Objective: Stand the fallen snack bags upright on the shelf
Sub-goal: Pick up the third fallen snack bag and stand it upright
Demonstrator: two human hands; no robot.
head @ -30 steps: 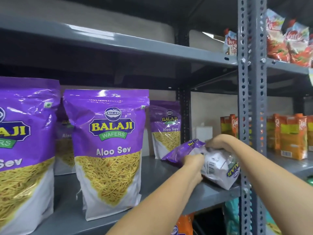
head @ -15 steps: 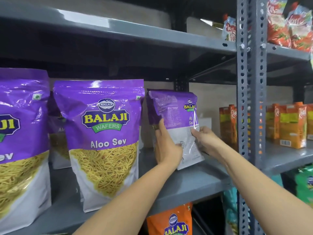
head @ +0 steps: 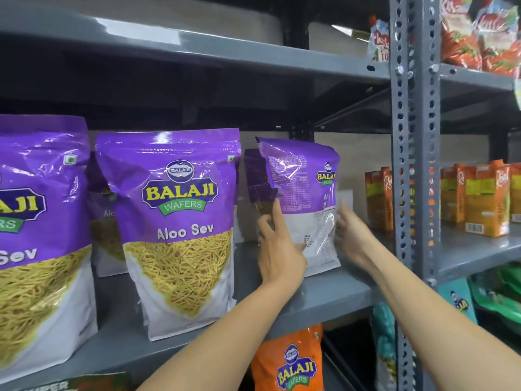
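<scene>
A purple and white snack bag (head: 303, 193) stands upright on the grey shelf (head: 324, 300), its back side with small print turned toward me. My left hand (head: 277, 249) presses against its left edge, index finger pointing up. On the bag's right edge rests my right hand (head: 352, 232). Behind it stands another purple bag (head: 255, 179), mostly hidden. To the left, a large purple Aloo Sev bag (head: 180, 230) stands upright, and a second one (head: 36, 235) is cut off by the frame's left edge.
A grey perforated upright post (head: 414, 165) stands just right of my hands. Orange cartons (head: 479, 198) fill the neighbouring shelf. Red snack bags (head: 479, 35) sit on the shelf above, an orange Balaji bag (head: 290, 362) on the shelf below.
The bag lay on its side in both hands a second ago. It has since been lifted upright and set down on its base, a little further back on the shelf.
</scene>
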